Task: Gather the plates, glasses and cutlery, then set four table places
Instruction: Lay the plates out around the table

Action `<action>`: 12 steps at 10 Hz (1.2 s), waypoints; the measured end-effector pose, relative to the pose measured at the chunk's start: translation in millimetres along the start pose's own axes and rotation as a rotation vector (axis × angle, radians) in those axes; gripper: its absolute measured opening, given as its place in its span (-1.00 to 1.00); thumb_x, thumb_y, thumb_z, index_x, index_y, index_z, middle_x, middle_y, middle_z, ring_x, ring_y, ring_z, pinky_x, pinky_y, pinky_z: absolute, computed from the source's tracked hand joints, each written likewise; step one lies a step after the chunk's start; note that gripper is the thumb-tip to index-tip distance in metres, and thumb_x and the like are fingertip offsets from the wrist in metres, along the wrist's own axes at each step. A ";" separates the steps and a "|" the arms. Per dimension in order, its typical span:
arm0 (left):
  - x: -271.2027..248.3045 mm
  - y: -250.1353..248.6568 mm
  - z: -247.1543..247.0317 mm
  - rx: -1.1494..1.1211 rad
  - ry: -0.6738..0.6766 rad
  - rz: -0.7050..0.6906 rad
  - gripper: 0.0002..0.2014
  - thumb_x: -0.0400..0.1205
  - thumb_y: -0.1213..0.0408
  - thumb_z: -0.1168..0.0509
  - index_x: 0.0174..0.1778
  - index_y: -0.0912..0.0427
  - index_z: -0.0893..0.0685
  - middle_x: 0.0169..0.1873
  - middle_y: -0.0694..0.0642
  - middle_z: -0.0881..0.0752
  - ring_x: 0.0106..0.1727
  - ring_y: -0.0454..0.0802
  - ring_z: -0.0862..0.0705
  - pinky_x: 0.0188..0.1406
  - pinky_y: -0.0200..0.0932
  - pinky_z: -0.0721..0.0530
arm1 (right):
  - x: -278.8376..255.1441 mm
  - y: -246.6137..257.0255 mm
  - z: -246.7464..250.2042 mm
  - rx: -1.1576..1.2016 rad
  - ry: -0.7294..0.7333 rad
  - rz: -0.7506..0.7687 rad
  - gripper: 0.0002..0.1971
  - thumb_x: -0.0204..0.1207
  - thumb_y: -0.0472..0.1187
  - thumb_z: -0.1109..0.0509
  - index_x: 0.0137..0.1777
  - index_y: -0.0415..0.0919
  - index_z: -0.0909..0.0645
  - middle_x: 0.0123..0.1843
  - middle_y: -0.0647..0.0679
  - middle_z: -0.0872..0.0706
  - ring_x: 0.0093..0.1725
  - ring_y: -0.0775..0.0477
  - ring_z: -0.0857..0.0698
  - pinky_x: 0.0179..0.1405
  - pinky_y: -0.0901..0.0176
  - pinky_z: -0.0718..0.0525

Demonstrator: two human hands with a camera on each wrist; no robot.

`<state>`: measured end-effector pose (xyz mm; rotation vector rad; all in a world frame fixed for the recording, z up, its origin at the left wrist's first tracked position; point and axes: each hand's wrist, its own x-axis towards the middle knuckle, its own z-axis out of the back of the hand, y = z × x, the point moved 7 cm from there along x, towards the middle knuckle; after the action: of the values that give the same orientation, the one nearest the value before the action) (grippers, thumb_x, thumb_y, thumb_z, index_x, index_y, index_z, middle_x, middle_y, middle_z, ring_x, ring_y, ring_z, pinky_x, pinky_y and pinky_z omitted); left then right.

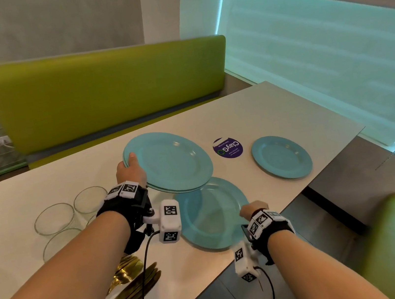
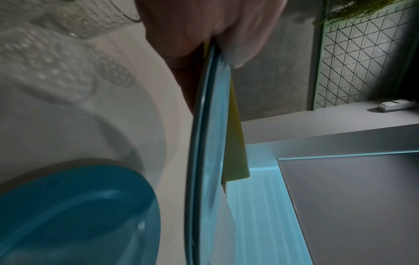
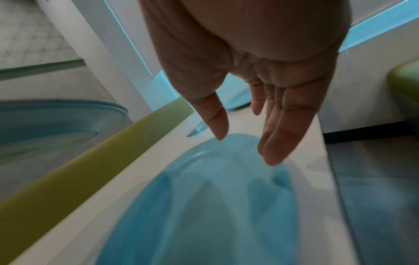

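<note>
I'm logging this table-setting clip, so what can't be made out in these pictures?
- Glasses, head view: left forearm covers some, count unclear.
- Gold cutlery, head view: forearm and cable overlap it, pieces uncountable.
- Held plates, left wrist view: edge-on, count uncertain.
- Right hand, right wrist view: blurred, contact with near plate unclear.

White worktop has two blue plates, some glasses, gold cutlery and a purple sticker on it.

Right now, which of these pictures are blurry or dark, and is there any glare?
Head view: sharp and bright, edges bent by the wide lens, soft glare on the held plates. Left wrist view: dim, the left hand out of focus, glasses smeared. Right wrist view: motion blur on the plate below the right hand, and shadowed.
</note>
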<state>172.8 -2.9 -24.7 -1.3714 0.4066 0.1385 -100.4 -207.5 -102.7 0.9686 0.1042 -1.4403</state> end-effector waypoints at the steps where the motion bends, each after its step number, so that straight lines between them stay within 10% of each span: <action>1: 3.3 -2.1 -5.5 -0.053 0.035 0.010 -0.46 0.68 -0.09 -0.05 0.42 0.23 -0.47 0.30 0.29 -0.61 0.25 0.31 -0.62 0.31 0.21 -0.61 | -14.6 41.2 17.4 0.254 -0.026 0.080 -0.58 0.54 -0.17 -0.34 0.28 -0.47 -0.52 -0.05 -0.29 -0.69 -0.03 -0.29 -0.75 -0.09 -0.11 -0.72; 2: 7.5 -5.0 -14.0 -0.072 0.080 0.016 -0.46 0.68 -0.09 -0.07 0.42 0.25 -0.48 0.31 0.28 -0.61 0.26 0.30 -0.63 0.32 0.19 -0.60 | -30.2 88.9 24.7 0.438 0.041 0.185 -0.68 0.65 -0.03 -0.23 0.08 -0.34 -0.45 -0.27 -0.18 -0.54 -0.40 -0.14 -0.61 -0.43 0.02 -0.65; 4: 23.2 -8.0 -38.9 -0.019 0.143 0.016 -0.42 0.64 -0.17 -0.08 0.38 0.22 -0.53 0.28 0.26 -0.64 0.23 0.31 -0.65 0.31 0.20 -0.61 | -14.0 140.9 24.5 0.413 0.096 0.304 -0.79 0.59 -0.16 -0.33 -0.28 -0.17 -0.54 -0.03 -0.27 -0.72 -0.17 -0.25 -0.72 -0.03 -0.21 -0.76; 6: 68.1 4.5 -66.4 -0.136 0.109 0.158 -0.21 0.47 -0.40 -0.01 0.34 0.18 -0.56 0.26 0.12 -0.66 0.20 0.24 -0.67 0.33 0.19 -0.60 | 34.8 178.5 24.2 0.264 0.118 0.328 -0.71 0.58 -0.24 -0.32 0.24 -0.38 -0.61 0.15 -0.28 -0.71 0.01 -0.18 -0.69 0.17 -0.15 -0.72; 7: 64.1 -5.6 -73.7 -0.285 0.048 0.287 -0.47 0.69 -0.14 0.00 0.33 0.20 -0.54 0.15 0.17 -0.65 0.03 0.18 -0.70 0.11 0.03 -0.68 | 57.2 199.9 29.0 0.232 0.171 0.319 -0.62 0.62 -0.27 -0.26 0.39 -0.41 -0.51 0.31 -0.31 -0.64 0.09 -0.18 -0.69 0.19 -0.07 -0.72; 8: 80.0 0.8 -82.4 -0.349 0.059 0.309 -0.56 0.75 0.03 0.01 0.41 0.23 -0.47 0.07 0.16 -0.58 -0.11 0.12 -0.62 -0.13 -0.09 -0.60 | 78.6 217.1 35.6 0.241 0.181 0.283 -0.62 0.61 -0.33 -0.22 0.41 -0.44 -0.48 0.37 -0.35 -0.60 0.23 -0.27 -0.67 0.26 -0.14 -0.68; 10: 142.7 51.8 -72.5 -0.230 -0.052 0.287 -0.46 0.72 0.02 0.06 0.47 0.34 -0.40 0.42 0.32 -0.53 0.40 0.34 -0.55 0.37 0.23 -0.57 | 114.4 235.6 43.6 0.336 0.217 0.234 -0.66 0.64 -0.46 -0.17 0.39 -0.57 -0.41 0.10 -0.37 -0.58 0.12 -0.32 -0.64 0.18 -0.26 -0.66; 12: 177.2 87.8 -62.4 -0.211 -0.135 0.323 -0.48 0.73 0.08 0.09 0.49 0.34 -0.39 0.41 0.32 -0.55 0.37 0.30 -0.59 0.32 0.20 -0.63 | 142.6 233.7 40.6 0.421 0.277 0.215 -0.81 0.68 -0.38 -0.14 0.18 -0.41 -0.53 0.45 -0.44 -0.49 -0.05 -0.22 -0.62 0.10 -0.12 -0.69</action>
<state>294.8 -70.1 -178.3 -1.4846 0.5081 0.5501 107.8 -381.1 -47.4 1.4769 -0.1032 -1.1432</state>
